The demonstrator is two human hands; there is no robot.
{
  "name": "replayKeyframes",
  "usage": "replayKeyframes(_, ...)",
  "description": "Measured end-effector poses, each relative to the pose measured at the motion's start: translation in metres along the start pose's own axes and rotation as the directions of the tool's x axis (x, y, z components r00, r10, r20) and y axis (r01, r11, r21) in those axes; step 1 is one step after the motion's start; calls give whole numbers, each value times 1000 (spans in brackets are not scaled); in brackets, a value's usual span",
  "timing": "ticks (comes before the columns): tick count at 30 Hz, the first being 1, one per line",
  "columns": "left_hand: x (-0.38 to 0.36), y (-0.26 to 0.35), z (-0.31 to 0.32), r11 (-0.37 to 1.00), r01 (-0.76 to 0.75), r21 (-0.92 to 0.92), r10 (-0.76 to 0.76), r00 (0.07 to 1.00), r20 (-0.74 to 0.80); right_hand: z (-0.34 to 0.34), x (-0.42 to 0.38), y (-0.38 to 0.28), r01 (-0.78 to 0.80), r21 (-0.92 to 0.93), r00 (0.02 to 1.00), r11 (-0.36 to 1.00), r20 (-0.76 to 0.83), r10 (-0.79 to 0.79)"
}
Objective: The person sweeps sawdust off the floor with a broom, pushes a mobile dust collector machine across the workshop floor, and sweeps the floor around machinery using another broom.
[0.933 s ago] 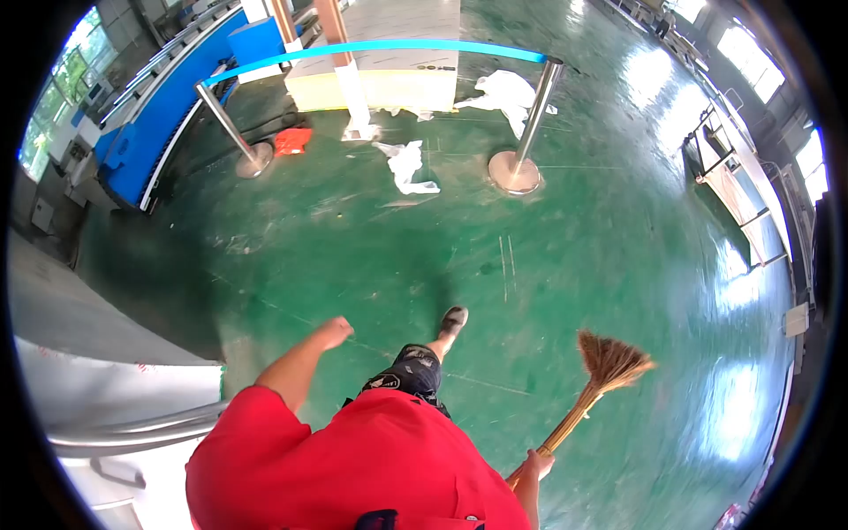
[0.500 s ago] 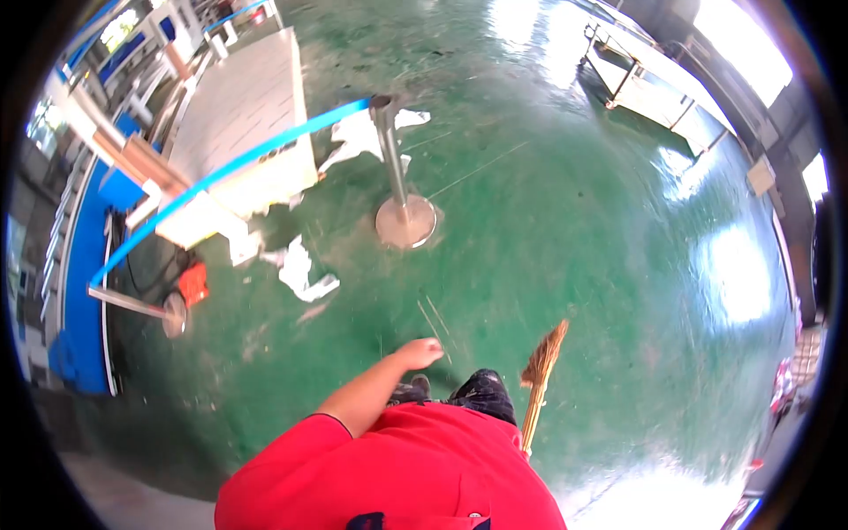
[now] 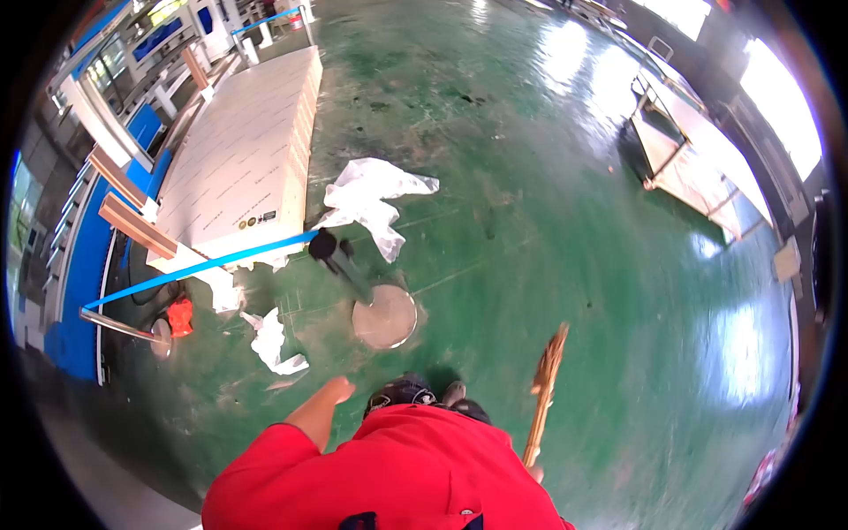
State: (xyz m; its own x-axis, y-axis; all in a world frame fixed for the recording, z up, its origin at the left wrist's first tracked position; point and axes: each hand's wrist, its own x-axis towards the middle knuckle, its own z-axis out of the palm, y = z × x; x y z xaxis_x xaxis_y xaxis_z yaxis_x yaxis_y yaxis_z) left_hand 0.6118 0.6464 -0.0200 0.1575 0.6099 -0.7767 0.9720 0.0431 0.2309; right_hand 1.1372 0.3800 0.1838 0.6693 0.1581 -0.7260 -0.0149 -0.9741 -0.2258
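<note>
My left hand (image 3: 336, 389) swings in front of my body on the left. Its fingers look curled in, and I see nothing in them. Only a sliver of my right hand (image 3: 535, 473) shows past the red shirt, closed around the straw broom (image 3: 546, 380). The broom points forward and up, its brush end away from me and off to my right. Ahead of my left hand a crumpled white plastic sheet (image 3: 270, 343) lies on the green floor. A barrier post stands on a round base (image 3: 386, 318) just ahead of my feet.
A blue belt (image 3: 212, 263) runs from the post to a second post at left. Behind it sits a long stack of boards (image 3: 238, 150). More white plastic (image 3: 371, 199) lies beside the stack, and an orange bag (image 3: 180, 316) is near the left post. A wheeled cart (image 3: 698, 150) stands at right.
I have moved forward, so the post, plastic and board stack are closer. My left hand has shifted left and lower in view. The broom stays on my right.
</note>
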Motion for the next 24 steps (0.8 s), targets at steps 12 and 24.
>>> replayKeyframes(12,314,187,-176,860,80,-503,53,968,245,-82,310,-510,369,335,925,867,-227,-306)
replayKeyframes(24,574,463,-882,330,-590,-737,180,806,-564,-16,384,-862,229,-309,970,923,-3,-242)
